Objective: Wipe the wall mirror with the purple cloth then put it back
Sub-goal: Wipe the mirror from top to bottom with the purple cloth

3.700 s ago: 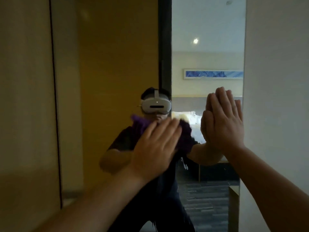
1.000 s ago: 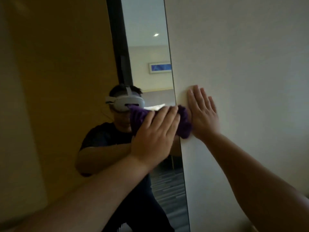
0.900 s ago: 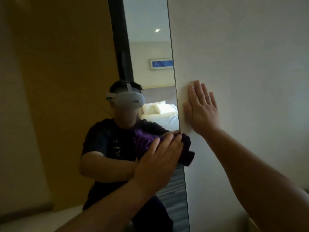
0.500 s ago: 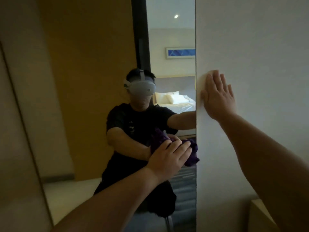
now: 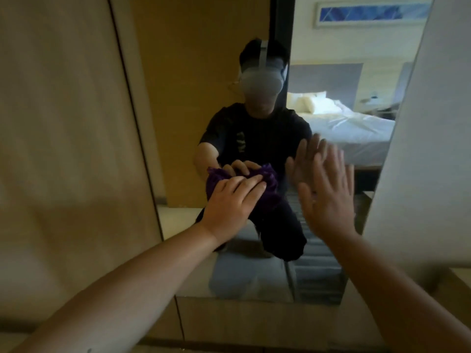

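The tall wall mirror (image 5: 204, 72) fills the middle of the view, its lower edge just above the floor. My left hand (image 5: 233, 202) presses the bunched purple cloth (image 5: 270, 186) flat against the lower part of the glass. The cloth shows above and to the right of my fingers. My right hand (image 5: 328, 197) is spread open, palm toward the glass, to the right of the cloth near the mirror's right edge. Whether it touches the glass I cannot tell. The mirror reflects a crouching person with a headset and both hands.
A beige wall panel (image 5: 63, 149) runs along the mirror's left side and a white wall (image 5: 428, 149) along its right. A wooden ledge (image 5: 458, 281) sits low at the right. A bed shows in the reflection.
My left hand and the cloth went down and left across the glass to the lower part. My right hand left the white wall and now sits in front of the mirror. The view dropped lower.
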